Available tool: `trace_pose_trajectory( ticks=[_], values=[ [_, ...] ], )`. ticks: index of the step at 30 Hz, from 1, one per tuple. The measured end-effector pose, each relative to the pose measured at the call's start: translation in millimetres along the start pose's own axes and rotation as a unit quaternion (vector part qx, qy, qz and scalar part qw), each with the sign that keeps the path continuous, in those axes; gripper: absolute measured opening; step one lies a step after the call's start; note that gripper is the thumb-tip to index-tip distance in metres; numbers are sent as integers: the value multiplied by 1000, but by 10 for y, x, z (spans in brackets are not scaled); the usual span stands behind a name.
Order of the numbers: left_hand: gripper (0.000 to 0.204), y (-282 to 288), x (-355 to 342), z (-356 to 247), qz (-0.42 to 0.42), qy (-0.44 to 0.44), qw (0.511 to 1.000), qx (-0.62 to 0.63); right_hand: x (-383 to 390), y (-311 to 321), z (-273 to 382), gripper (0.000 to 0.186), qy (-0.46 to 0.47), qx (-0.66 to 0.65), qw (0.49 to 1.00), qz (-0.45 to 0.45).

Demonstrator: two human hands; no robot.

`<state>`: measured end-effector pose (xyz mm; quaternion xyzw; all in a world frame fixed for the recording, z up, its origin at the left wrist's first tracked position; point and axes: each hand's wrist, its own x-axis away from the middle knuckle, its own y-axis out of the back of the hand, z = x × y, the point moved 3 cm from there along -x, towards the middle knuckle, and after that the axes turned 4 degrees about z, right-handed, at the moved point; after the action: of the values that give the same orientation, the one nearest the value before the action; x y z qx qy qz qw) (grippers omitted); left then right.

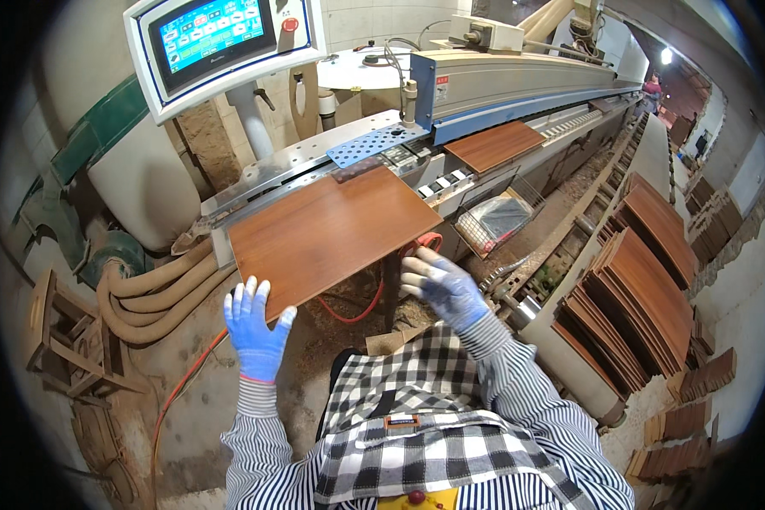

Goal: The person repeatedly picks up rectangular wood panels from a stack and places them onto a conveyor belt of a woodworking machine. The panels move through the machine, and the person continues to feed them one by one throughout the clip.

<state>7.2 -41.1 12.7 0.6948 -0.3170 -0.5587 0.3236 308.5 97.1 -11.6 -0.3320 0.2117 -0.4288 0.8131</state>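
Note:
A brown wood-grain board (336, 223) lies across the front of the machine's feed bed. My left hand (257, 333), in a blue glove with pale fingertips, touches the board's near left edge. Its fingers are stretched out and the thumb stands apart. Just off the board's right corner is my right hand (449, 291), gloved the same way, with fingers apart and nothing visible in them. A red coiled hose (422, 244) sits close beyond its fingertips, partly hidden under the board. Farther along, a second brown board (495, 146) rests on the machine's track.
A control screen (212, 38) stands at upper left. The long blue-and-grey machine (518, 89) runs to the far right. Stacked boards (629, 302) rest on a roller conveyor at right. Beige hoses (157, 293) and a wooden stool (68, 340) are at left. A person (651, 92) stands far off.

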Motion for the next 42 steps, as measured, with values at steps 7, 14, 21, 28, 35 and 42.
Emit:
trace_pose_trajectory(
  ticks=[7, 14, 21, 28, 35, 42],
  values=[
    [62, -279, -439, 253, 37, 50, 998, 6, 851, 804, 1408, 44, 139, 749, 618, -193],
    [62, -302, -505, 153, 8, 61, 998, -6, 1744, 1461, 2338, 53, -60, 919, 186, -342],
    [62, -349, -483, 218, -10, 37, 999, -20, 1702, 1393, 2572, 46, -113, 921, 228, -293],
    [62, -345, -479, 231, -28, 31, 999, -17, 1860, 1477, 2410, 24, 40, 942, 157, -294],
    [63, -336, -453, 214, -34, 29, 999, -23, 2211, 1142, 1781, 25, 165, 905, 206, -335],
    [64, -330, -464, 214, -17, 42, 999, -13, 2988, 2166, 1970, 43, 270, 166, 788, -528]
  ],
)
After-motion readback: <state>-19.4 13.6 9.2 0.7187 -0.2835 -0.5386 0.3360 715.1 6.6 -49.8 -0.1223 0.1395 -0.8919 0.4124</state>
